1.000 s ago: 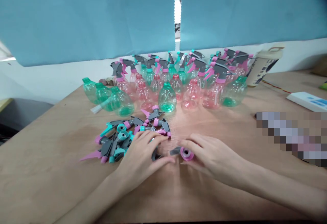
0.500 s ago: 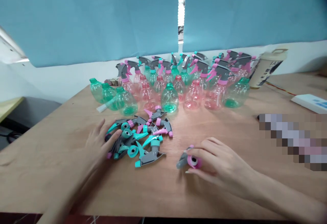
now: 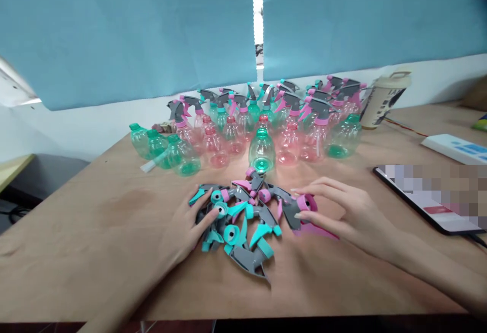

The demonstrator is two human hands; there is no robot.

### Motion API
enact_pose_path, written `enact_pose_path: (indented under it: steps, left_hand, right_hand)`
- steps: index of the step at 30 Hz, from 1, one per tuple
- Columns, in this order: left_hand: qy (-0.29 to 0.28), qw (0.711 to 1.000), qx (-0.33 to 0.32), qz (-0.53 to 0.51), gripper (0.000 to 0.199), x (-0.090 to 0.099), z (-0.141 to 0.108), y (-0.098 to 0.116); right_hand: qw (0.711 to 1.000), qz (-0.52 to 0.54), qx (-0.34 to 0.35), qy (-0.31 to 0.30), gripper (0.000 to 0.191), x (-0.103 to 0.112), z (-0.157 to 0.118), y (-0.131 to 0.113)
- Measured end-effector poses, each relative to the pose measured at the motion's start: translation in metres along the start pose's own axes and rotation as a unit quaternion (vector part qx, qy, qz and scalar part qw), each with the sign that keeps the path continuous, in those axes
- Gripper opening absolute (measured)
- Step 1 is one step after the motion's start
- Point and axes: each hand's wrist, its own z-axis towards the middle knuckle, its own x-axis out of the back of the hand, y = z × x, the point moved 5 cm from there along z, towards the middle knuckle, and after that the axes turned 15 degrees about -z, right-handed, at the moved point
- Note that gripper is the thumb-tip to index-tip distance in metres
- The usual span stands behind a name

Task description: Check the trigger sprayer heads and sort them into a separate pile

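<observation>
My left hand [image 3: 190,226] is spread against the left side of a heap of trigger spray heads [image 3: 243,211], its thumb and fingers touching the outer ones. The heads are grey with turquoise or pink collars and triggers, lying tangled together. At the heap's right edge my right hand [image 3: 342,214] is open, thumb and fingers apart around a pink-collared spray head [image 3: 306,202], which lies against the others. A grey and turquoise spray head [image 3: 251,257] lies at the near side. Just behind the heap stands an open green bottle [image 3: 262,150].
Behind are open pink and green bottles [image 3: 216,148], some green ones leaning at the left, and rows of bottles with spray heads fitted [image 3: 319,112]. To the right are a cream tumbler [image 3: 386,101], a white power strip [image 3: 454,148] and a phone-like device [image 3: 426,204], partly blurred out.
My left hand has pushed the heap to the right and bunched it. My right hand has moved the pink-collared head up to the heap. A green bottle now stands closer to the heap.
</observation>
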Motion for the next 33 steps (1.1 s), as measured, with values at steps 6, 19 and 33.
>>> enact_pose_path:
  steps: [6, 19, 33]
  left_hand:
    - [-0.063, 0.997, -0.044, -0.011, 0.051, -0.019, -0.011, 0.023]
    - [-0.112, 0.980, -0.134, -0.097, 0.031, -0.026, 0.083, 0.093]
    - [-0.091, 0.982, -0.165, -0.004, 0.025, -0.061, 0.128, 0.101]
  right_hand:
    - [0.965, 0.188, -0.162, -0.082, 0.031, -0.028, 0.017, 0.048]
    - [0.952, 0.113, -0.241, -0.150, 0.030, -0.044, 0.049, 0.139]
    - [0.950, 0.036, -0.204, -0.233, 0.046, -0.055, 0.074, 0.153]
